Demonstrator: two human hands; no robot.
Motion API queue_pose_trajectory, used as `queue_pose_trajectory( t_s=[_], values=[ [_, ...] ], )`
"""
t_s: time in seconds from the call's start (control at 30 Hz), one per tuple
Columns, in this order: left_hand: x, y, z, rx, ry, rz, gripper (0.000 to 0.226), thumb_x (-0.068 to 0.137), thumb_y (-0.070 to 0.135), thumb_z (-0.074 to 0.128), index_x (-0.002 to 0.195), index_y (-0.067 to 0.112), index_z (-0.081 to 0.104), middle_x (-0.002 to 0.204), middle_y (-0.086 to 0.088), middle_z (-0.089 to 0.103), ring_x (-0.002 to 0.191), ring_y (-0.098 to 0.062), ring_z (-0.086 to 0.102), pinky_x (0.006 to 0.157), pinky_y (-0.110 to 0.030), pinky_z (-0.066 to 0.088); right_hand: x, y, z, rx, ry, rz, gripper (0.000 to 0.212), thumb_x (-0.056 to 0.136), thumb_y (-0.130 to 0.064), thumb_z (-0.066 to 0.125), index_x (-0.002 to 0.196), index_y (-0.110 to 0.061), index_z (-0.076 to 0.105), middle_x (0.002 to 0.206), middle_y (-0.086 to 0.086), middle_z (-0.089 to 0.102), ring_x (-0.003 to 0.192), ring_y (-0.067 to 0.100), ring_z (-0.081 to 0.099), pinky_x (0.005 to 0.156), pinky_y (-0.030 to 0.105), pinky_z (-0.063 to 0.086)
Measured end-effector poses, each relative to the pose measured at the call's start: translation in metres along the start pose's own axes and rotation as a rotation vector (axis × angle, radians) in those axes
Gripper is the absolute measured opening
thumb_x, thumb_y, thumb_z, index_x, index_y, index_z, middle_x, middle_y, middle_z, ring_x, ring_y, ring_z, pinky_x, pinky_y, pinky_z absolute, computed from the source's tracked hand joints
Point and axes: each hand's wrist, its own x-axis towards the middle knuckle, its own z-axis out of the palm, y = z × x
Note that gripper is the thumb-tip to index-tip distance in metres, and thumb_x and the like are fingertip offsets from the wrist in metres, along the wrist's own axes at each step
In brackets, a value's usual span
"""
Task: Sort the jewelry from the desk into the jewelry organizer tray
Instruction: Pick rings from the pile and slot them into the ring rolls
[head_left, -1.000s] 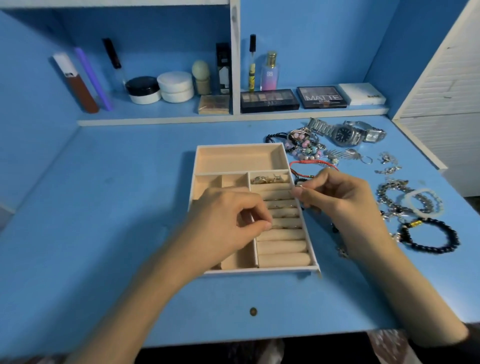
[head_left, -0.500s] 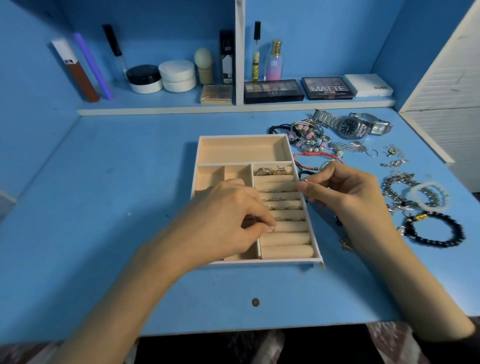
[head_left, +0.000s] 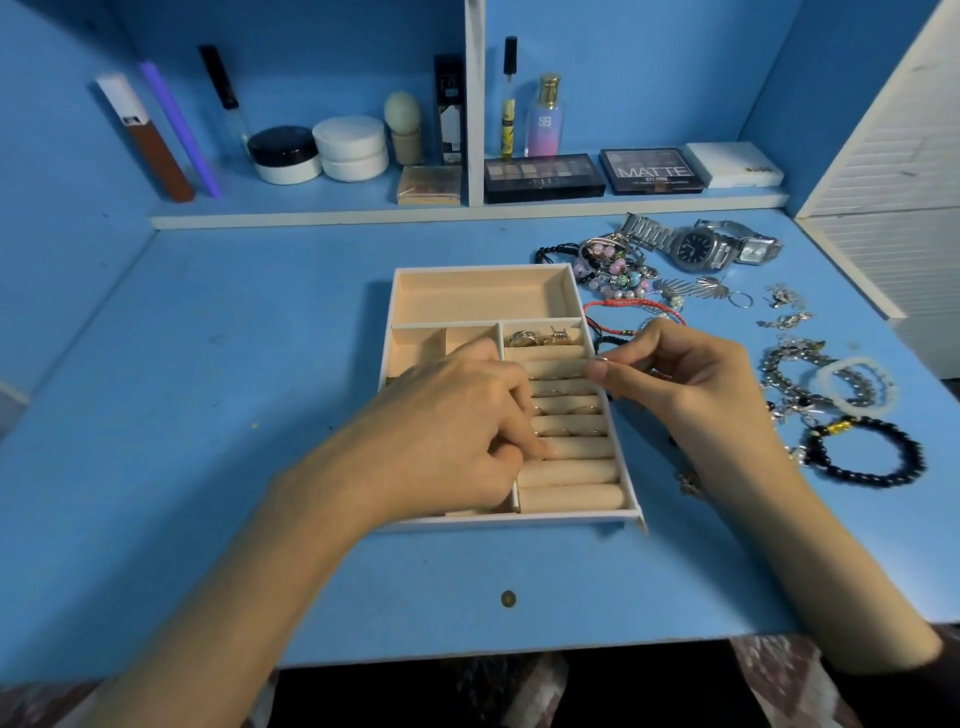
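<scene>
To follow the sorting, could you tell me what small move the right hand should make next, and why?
Probably lower the right hand and tuck its small ring into a free slot between the ring rolls of the tray: it is pinched just above them, and the nearest slots look empty.

Bare desk (head_left: 218, 415) lies left of the tray (head_left: 483, 268); bracelets (head_left: 618, 270) and watches (head_left: 696, 247) crowd its right
</scene>
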Motion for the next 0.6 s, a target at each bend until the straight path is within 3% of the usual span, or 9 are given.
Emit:
queue_pose_trajectory(
  t_s=[0.13, 0.3, 0.47, 0.6],
  values=[
    [0.013, -0.01, 0.004, -0.178, 0.202, -0.063, 0.034, 0.08, 0.006, 0.054, 0.089, 0.032, 0.073, 0.081, 0.017, 0.057, 0.082, -0.002, 0.045, 0.074, -0.021, 0.038, -0.002, -0.003, 0.0, -0.009, -0.003, -0.003, 0.018, 0.071, -0.003, 0.074, 0.061, -0.003, 0.059, 0.067, 0.02, 0.06, 0.058, 0.018, 0.047, 0.052, 0.018, 0.036],
    [0.034, -0.025, 0.016, -0.182, 0.484, -0.13, 0.034, 0.082, 0.003, 0.052, 0.095, 0.027, 0.072, 0.088, 0.009, 0.059, 0.089, -0.007, 0.046, 0.077, -0.023, 0.038, -0.015, -0.013, 0.001, -0.124, -0.153, -0.009, 0.018, 0.069, -0.004, 0.076, 0.058, -0.006, 0.062, 0.051, -0.002, 0.058, 0.044, 0.004, 0.041, 0.044, 0.011, 0.03],
    [0.036, -0.028, 0.023, -0.163, 0.524, -0.131, 0.033, 0.083, 0.001, 0.051, 0.096, 0.024, 0.071, 0.09, 0.009, 0.057, 0.093, -0.008, 0.046, 0.076, -0.015, 0.036, -0.024, -0.007, 0.0, -0.427, -0.22, -0.173, 0.023, 0.067, -0.013, 0.081, 0.055, -0.019, 0.063, 0.062, -0.006, 0.06, 0.056, 0.009, 0.052, 0.054, 0.011, 0.035],
    [0.035, -0.031, 0.024, -0.177, 0.572, -0.083, 0.033, 0.081, -0.002, 0.051, 0.093, 0.021, 0.072, 0.09, 0.004, 0.061, 0.092, -0.013, 0.05, 0.077, -0.024, 0.043, -0.025, -0.003, 0.0, -0.54, -0.225, -0.255, 0.009, 0.065, -0.023, 0.074, 0.059, -0.02, 0.068, 0.059, -0.013, 0.054, 0.056, 0.005, 0.052, 0.054, 0.008, 0.032]
  ],
)
